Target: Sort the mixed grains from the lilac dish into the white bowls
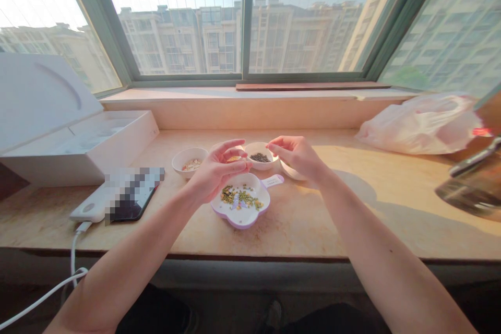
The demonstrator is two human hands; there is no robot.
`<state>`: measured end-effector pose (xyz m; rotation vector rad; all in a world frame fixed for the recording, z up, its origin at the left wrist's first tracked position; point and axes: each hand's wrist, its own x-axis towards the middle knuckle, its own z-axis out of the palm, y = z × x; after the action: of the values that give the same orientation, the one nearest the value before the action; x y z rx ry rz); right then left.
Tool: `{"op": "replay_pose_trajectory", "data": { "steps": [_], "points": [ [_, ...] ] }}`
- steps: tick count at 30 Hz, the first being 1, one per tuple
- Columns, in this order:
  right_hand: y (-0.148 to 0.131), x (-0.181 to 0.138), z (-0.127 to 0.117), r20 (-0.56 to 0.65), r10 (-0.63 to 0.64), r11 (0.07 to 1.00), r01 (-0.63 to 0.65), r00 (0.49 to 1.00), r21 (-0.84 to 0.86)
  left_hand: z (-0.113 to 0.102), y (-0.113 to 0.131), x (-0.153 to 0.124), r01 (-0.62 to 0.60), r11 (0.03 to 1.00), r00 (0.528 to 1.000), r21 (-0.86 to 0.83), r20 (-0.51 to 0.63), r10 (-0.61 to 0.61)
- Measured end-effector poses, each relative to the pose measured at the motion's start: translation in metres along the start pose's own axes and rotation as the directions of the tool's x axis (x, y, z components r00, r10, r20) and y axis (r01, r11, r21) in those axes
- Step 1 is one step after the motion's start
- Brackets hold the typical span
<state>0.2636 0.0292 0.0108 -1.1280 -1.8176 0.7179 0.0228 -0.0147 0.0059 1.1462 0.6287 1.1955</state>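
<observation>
My left hand [217, 169] hovers above the far left rim of a white and lilac handled dish [242, 221], its thumb and fingers apart with nothing visible between them. Small green and yellow beans [243, 199] lie scattered in that dish. Over the right edge of a white bowl [261, 166] of dark seeds [259, 157], my right hand [298, 155] is closed in a pinch; whatever its fingertips hold is too small to make out. Beneath it, another white bowl [291, 171] is mostly covered. Yellowish grains [234, 158] show behind my left fingers. At left sits a bowl [179, 158] with pale pieces [191, 165].
An open white box [121, 141] stands at the left, with a white power bank [88, 210] and a dark phone [136, 203] before it. A plastic bag [420, 124] and a shiny dark object [473, 182] are at the right. Windows rise behind the counter [313, 232].
</observation>
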Motion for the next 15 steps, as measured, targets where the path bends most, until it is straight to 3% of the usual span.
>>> {"op": "replay_pose_trajectory", "data": {
  "steps": [4, 6, 15],
  "points": [
    [-0.009, -0.009, 0.017, 0.238, -0.035, 0.980, -0.014, 0.971, 0.201, 0.002, -0.005, 0.002, 0.023, 0.996, 0.998, 0.091, -0.067, -0.017],
    [-0.010, -0.011, 0.028, 0.291, -0.064, 0.967, -0.012, 0.955, 0.254, 0.001, -0.009, 0.003, 0.031, 0.988, 0.997, 0.151, -0.081, -0.019],
    [0.008, -0.010, 0.047, 0.226, -0.110, 0.974, 0.060, 0.968, 0.217, -0.003, -0.024, 0.006, 0.073, 0.965, 0.996, 0.251, -0.062, -0.059]
  ]
}}
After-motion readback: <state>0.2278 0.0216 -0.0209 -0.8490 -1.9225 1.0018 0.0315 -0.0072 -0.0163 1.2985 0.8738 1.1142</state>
